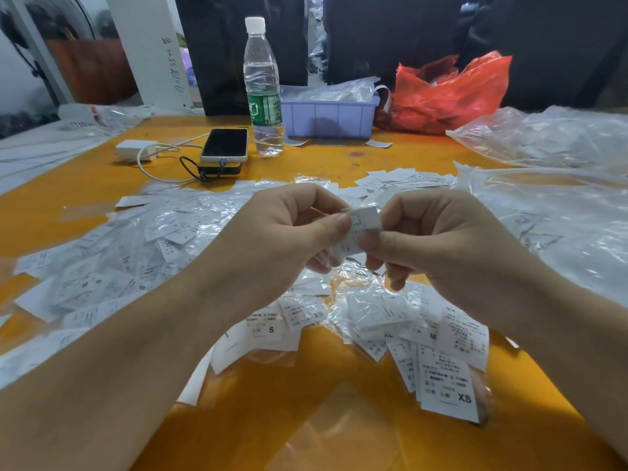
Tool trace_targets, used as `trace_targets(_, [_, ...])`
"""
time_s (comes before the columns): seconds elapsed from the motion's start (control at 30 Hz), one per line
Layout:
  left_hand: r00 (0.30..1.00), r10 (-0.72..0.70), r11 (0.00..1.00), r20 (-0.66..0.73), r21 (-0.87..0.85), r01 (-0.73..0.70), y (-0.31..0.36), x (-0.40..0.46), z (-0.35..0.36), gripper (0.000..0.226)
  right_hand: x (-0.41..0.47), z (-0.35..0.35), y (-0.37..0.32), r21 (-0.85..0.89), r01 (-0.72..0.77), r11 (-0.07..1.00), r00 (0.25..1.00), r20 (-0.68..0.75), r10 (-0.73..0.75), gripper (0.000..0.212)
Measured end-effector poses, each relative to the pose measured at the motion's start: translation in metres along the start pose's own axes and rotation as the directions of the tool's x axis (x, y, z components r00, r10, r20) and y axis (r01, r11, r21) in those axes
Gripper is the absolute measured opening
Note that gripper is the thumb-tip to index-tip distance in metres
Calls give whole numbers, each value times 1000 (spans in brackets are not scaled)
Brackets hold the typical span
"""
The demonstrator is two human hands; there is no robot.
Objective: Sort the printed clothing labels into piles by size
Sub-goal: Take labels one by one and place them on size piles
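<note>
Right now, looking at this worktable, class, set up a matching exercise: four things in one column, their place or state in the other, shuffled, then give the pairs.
Things
1. water bottle
2. phone
3. red plastic bag
4. held label

Place or state
A. pinched between the fingers of both hands
B. lying flat with a dark screen, cable plugged in
C. standing upright, left of the lilac tray
D. crumpled at the far side, right of the lilac tray

Pairs: 1-C, 2-B, 3-D, 4-A

White printed label (362, 229) pinched above scattered labels (445, 379).
</note>
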State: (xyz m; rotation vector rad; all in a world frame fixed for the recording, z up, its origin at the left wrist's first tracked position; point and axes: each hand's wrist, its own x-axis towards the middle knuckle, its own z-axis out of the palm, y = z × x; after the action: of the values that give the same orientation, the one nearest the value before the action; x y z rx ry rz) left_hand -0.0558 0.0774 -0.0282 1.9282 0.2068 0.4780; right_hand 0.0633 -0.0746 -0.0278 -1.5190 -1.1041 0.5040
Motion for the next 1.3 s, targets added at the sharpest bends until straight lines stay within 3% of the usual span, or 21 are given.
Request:
trace_targets(0.17, [998, -38, 999, 45, -25, 39, -2, 1, 4, 19, 3, -3, 0, 28, -79, 996, 996, 50, 78, 2])
trace_targets(0.33, [999, -30, 1000, 32, 0, 30, -4, 2, 3, 7, 4, -4, 1, 53, -76, 996, 997, 14, 75, 6])
trace_targets(0.53, [999, -24, 998, 22, -56, 25, -4, 1, 3, 11, 3, -2, 3, 89, -37, 995, 995, -86, 45, 5])
trace_targets(0.7, [999, -29, 994, 18, -101, 30, -2, 0, 4, 6, 3, -2, 4, 78, -56, 995, 998, -8, 57, 6])
trace_targets(0.8, [999, -36, 994, -4, -104, 36, -2, -1, 5, 16, 3, -1, 5, 67, -88, 994, 996, 34, 86, 4])
trace_targets(0.87, [999, -46, 993, -10, -111, 44, -1, -1, 5, 19, 3, -1, 4, 73, -114, 991, 992, 64, 110, 18])
trace_targets(0.93, [999, -45, 992, -23, -115, 42, -1, 0, 3, 18, 4, -2, 3, 111, -125, 986, 992, 48, 120, 28])
trace_targets(1.0, [998, -48, 990, -43, -134, 42, 0, 0, 2, 19, 4, -3, 3, 149, -85, 985, 996, -21, 89, 15])
trace_targets(1.03, [998, -53, 988, -47, -146, 45, 0, 1, 1, 19, 4, -3, 2, 147, -53, 988, 996, -64, 63, 4])
trace_targets(1.1, [998, -56, 988, -37, -149, 50, 1, 0, 2, 17, 3, -3, 2, 81, 2, 997, 994, -112, 7, 12])
trace_targets(1.3, [1000, -6, 998, 10, -61, 6, 1, -3, 7, 14, 1, 2, 4, -46, 19, 999, 998, -63, -22, 8])
